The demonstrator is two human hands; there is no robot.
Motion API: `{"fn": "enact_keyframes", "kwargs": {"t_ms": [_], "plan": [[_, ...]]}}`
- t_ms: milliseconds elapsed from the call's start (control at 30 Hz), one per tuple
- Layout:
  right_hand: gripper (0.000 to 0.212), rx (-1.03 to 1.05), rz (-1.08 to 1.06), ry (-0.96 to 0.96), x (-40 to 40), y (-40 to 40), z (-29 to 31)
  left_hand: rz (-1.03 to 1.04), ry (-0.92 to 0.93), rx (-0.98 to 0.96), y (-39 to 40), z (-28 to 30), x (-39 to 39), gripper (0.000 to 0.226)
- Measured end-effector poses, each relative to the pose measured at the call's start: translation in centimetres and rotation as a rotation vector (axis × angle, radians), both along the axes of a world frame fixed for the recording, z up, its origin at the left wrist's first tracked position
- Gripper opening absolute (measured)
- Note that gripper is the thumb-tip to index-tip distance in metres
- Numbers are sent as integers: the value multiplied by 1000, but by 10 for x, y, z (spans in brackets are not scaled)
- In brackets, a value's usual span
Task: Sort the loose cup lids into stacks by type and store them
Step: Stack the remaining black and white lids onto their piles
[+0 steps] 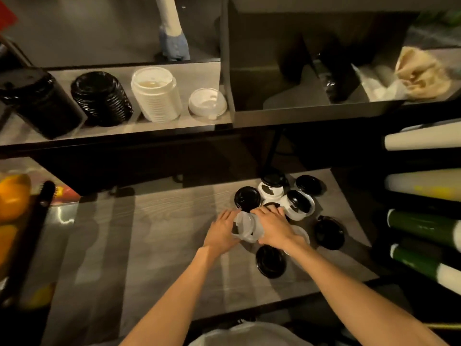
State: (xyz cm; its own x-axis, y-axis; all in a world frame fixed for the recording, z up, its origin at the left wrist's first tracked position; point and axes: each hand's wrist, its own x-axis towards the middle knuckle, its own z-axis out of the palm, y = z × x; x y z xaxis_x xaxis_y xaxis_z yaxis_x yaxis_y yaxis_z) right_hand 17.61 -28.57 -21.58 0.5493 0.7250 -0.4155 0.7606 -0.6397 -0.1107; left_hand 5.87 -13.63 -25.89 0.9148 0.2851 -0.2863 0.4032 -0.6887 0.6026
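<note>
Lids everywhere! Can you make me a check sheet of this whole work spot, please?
Surface: grey wood-grain counter, lit in patches.
Job's things: loose black lids and white lids clustered on the counter; a small stack of clear lids held between both hands. On the upper shelf: two black lid stacks, a tall white lid stack, and one short white stack.
Clutter: oranges at left; crumpled brown paper bag upper right.
Grip: left hand and right hand both hold the clear lids.
Cables: nothing seen.
Surroundings: rolled cup sleeves lying sideways at right; dark shelf compartments above.
</note>
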Motion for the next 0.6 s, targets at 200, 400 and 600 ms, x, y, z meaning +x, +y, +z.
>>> {"fn": "enact_keyframes", "kwargs": {"t_ms": [200, 400, 600], "plan": [[92, -57, 69, -108, -3, 6, -8, 232, -42, -34, 8, 6, -16, 88], [97, -77, 106, -101, -2, 7, -12, 577, -79, -333, 29, 7, -44, 92], [96, -95, 159, -172, -8, 10, -17, 877, -252, -739, 35, -5, -63, 39]]}}
